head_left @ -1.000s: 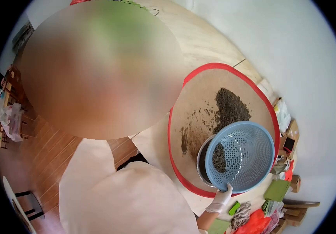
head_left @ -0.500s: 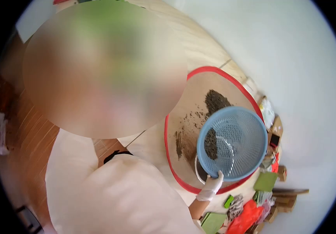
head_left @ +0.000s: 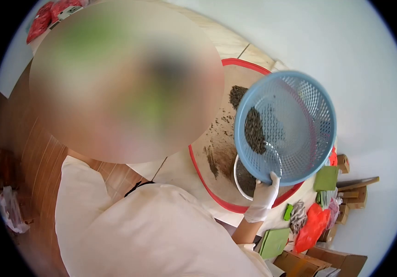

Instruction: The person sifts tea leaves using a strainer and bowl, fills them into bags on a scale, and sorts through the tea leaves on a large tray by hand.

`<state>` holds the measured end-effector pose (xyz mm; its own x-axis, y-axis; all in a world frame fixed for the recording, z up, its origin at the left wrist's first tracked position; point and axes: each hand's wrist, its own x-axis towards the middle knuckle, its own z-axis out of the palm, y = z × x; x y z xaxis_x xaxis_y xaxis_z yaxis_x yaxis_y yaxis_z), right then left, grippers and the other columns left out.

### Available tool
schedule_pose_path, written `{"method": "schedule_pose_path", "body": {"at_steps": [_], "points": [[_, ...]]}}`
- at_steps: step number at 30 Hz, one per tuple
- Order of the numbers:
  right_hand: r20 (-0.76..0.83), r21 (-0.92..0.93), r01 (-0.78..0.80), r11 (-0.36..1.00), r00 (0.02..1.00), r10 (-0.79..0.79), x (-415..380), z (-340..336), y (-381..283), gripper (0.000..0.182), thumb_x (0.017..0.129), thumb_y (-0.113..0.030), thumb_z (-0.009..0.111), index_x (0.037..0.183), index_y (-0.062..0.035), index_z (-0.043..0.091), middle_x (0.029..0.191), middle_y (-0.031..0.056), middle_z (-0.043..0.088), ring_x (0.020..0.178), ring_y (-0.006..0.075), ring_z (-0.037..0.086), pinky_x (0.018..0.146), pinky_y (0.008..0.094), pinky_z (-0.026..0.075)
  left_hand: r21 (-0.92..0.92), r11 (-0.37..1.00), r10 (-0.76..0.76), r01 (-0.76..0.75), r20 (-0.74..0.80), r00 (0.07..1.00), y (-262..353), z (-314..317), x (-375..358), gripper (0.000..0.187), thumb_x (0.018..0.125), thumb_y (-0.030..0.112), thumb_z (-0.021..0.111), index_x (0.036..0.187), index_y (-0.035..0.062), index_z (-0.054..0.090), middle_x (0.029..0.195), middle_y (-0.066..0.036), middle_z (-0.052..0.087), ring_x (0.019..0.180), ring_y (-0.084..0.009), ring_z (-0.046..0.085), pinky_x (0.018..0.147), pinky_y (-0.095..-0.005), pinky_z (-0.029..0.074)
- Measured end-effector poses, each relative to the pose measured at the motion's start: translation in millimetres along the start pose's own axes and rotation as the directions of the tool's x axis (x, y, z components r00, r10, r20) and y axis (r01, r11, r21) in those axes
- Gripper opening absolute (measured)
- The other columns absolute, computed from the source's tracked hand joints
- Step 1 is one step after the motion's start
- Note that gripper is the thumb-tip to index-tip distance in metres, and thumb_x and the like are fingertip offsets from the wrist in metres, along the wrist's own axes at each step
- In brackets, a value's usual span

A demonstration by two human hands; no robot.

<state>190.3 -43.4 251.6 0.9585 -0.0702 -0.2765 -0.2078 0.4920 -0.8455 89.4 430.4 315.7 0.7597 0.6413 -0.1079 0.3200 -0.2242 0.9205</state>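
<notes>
1. Blue plastic basket [head_left: 295, 161], at 3 o'clock from the middle of the view, is held tilted, with a heap of dark granules [head_left: 255, 131] banked against its 9 o'clock side. Tipping it further that way could send the heap over the rim.

2. Right hand [head_left: 265, 194], in a white glove, pinches the basket's rim near 6 o'clock, thumb lapped over the edge. The heap sits well apart from that grip, so the basket could twist, or the glove could slide on smooth plastic.

3. Left hand is out of sight; I cannot tell whether it is spread or pinching anything. No second hold shows on the rim, so a wobble might be hard to check.

4. White-rimmed bowl [head_left: 237, 183], with dark material inside, lies partly behind the basket at its 7 o'clock. Whether they touch is unclear; a dropped or swung basket could knock the bowl over.

5. Red-edged mat [head_left: 220, 189] carries a loose pile [head_left: 237, 96] at the basket's 10 o'clock. The basket seems to reach past the mat's 3 o'clock edge, so bits sifting through the holes could land outside it.

6. Red bag [head_left: 312, 228] and green sheets [head_left: 274, 242] lie towards 5 o'clock, near the mat; a spill on that side could dirty them.
</notes>
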Motion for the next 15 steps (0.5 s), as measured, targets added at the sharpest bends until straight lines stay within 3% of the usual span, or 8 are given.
{"method": "schedule_pose_path", "body": {"at_steps": [4,6,8,15], "points": [[0.183,-0.064,0.063,0.996,0.982,-0.050,-9,36,-30,0.025,0.084,-0.009,0.055,0.108,-0.0016,0.053,0.102,0.0092,0.061,0.087,0.0200,0.060,0.062,0.0302,0.047,0.012,1.000,-0.026,0.024,0.237,0.971,27,63,-4,0.036,0.083,0.031,0.050,0.063,0.0023,0.054,0.059,-0.009,0.060,0.047,-0.0172,0.060,0.042,-0.0275,0.044],[0.142,0.027,0.183,0.983,0.972,-0.185,-32,82,-49,0.024,0.085,-0.010,0.051,0.104,0.0040,0.052,0.091,0.0103,0.058,0.074,0.0194,0.057,0.055,0.0292,0.044,-0.030,0.999,-0.010,0.021,0.320,0.948,32,102,-6,0.036,0.084,0.029,0.049,0.064,0.0003,0.055,0.059,-0.010,0.060,0.047,-0.0168,0.060,0.041,-0.0262,0.044],[0.210,-0.069,0.257,0.964,0.948,-0.238,-27,87,-58,0.028,0.085,-0.011,0.051,0.109,0.0028,0.051,0.094,0.0099,0.058,0.074,0.0193,0.058,0.057,0.0291,0.046,-0.087,0.996,0.006,0.032,0.401,0.916,35,140,-11,0.036,0.085,0.029,0.047,0.062,0.0011,0.053,0.059,-0.010,0.060,0.045,-0.0160,0.058,0.041,-0.0264,0.043],[0.128,-0.255,0.385,0.887,0.923,-0.363,-6,96,-54,0.020,0.088,-0.011,0.051,0.105,-0.0008,0.053,0.087,0.0070,0.060,0.064,0.0137,0.057,0.048,0.0245,0.044,-0.215,0.966,-0.009,0.143,0.525,0.851,30,224,-11,0.030,0.085,0.025,0.045,0.069,0.0012,0.052,0.065,-0.012,0.064,0.049,-0.0181,0.060,0.044,-0.0283,0.044]]}}
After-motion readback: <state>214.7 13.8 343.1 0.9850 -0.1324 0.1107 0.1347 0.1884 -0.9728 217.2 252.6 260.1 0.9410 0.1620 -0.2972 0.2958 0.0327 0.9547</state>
